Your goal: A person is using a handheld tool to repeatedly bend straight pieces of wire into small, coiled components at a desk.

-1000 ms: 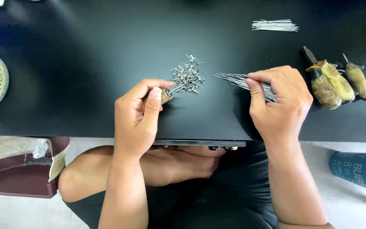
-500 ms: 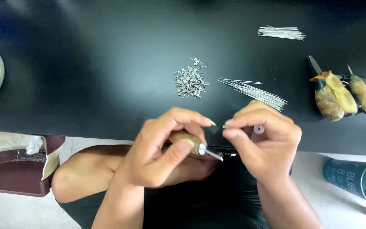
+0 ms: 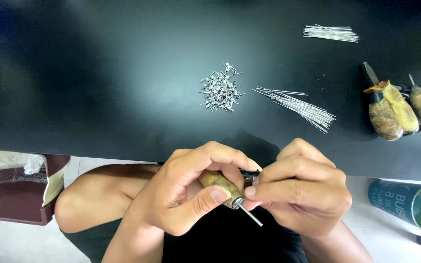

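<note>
Left hand (image 3: 186,195) closed around wooden-handled mandrel tool (image 3: 220,184); right hand (image 3: 300,192) pinches at tip, wire unclear. Keep tool steady, wrap tight.

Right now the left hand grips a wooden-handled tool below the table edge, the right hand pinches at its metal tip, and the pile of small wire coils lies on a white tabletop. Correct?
Not quite. The head view shows the tabletop is black, not white. The rest stands: the left hand grips the wooden-handled tool below the table edge, the right hand pinches at its metal tip, and the pile of small wire coils lies on the tabletop.
</note>
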